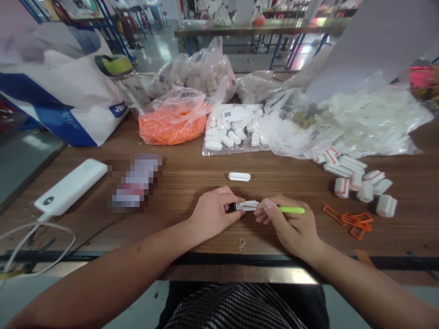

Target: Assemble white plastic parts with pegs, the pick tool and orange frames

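Forearms [137,262] converge, left hand [213,209] pinching white piece [246,206].

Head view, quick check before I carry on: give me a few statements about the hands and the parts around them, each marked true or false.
1. The right hand holds a tool with a bright green handle. True.
2. The left hand holds nothing. False: its fingers grip a small white part.
3. A single white piece lies on the table, beyond the hands. True.
4. The loose orange frames lie to the left of the left hand. False: they lie to the right of the right hand.
5. The bag of orange pieces stands left of the flat bag of white parts. True.
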The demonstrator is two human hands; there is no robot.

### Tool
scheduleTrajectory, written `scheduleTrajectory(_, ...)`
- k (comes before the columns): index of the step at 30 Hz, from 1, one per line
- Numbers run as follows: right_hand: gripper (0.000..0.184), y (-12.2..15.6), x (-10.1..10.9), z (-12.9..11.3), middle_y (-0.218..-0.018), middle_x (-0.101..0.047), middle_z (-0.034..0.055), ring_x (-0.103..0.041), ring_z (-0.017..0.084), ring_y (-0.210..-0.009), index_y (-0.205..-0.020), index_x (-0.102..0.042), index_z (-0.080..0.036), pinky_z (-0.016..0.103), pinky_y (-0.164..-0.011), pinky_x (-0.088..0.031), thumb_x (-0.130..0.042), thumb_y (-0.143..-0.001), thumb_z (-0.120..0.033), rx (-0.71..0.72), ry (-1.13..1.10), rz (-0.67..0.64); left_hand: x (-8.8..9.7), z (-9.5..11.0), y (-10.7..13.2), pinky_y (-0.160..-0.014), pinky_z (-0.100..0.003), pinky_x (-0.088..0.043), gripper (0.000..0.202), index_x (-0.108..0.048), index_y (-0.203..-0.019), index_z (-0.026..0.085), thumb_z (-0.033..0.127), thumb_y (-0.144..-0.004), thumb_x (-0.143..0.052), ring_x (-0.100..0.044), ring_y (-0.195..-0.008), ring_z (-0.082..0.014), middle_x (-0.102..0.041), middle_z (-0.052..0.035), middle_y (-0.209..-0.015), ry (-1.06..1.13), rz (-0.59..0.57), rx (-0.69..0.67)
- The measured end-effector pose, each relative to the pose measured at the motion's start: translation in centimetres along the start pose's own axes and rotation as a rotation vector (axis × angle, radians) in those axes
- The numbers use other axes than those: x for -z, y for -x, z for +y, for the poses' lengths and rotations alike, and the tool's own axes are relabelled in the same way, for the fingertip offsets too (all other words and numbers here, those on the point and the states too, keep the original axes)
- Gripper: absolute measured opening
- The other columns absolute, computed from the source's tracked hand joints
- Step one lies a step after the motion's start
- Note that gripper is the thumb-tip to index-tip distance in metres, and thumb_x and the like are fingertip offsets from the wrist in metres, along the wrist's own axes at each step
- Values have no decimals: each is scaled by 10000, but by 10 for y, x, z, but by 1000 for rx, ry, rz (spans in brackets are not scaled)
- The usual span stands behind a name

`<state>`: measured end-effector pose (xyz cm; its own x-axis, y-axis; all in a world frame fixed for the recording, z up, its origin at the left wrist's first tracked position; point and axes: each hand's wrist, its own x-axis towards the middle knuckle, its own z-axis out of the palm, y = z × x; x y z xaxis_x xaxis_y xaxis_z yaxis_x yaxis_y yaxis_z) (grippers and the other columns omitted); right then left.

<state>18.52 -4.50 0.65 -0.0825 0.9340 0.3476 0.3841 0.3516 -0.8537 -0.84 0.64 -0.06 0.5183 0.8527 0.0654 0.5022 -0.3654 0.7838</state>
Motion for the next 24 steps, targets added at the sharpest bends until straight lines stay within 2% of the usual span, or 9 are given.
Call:
scheduleTrajectory(5, 233, -1, -1, 1, -671, -689, 0, -661, 100, -554, -762, -661, -178, 213, -534, -528, -507, -937, -192, 2, 10, -20, 0, 1, 0, -579, -246, -407, 222, -758, -979, 238, 222, -768, -690, -508, -607, -107, -621, 13, -757, -6, 0, 1)
scheduleTrajectory(11, 245, 0, -1, 0, -668, -696, 17, -654, 110, -519, -755, -664, -171, 227, -510, -538, -506, -936, -220, -4, 3, 30, 1, 1, -1, -573, -244, -403, 219, -759, -972, 224, 221, -760, -705, -506, -600, -102, -634, 9, -771, 1, 6, 3)
scheduleTrajectory(20, 268, -4, 0, 1, -647, -680, 6, -646, 108, -529, -732, -656, -178, 230, -531, -530, -509, -942, -257, -81, -1, -28, 1, 3, 0, -575, -250, -405, 199, -762, -956, 218, 234, -770, -695, -506, -600, -106, -638, 3, -767, 7, 7, -5)
scheduleTrajectory(24, 265, -4, 0, 1, -655, -685, 10, -655, 115, -549, -736, -659, -179, 236, -540, -532, -509, -940, -255, -59, 7, -26, 0, 2, 0, -577, -249, -405, 199, -761, -957, 236, 234, -769, -694, -506, -601, -107, -635, 8, -760, 3, 12, -6)
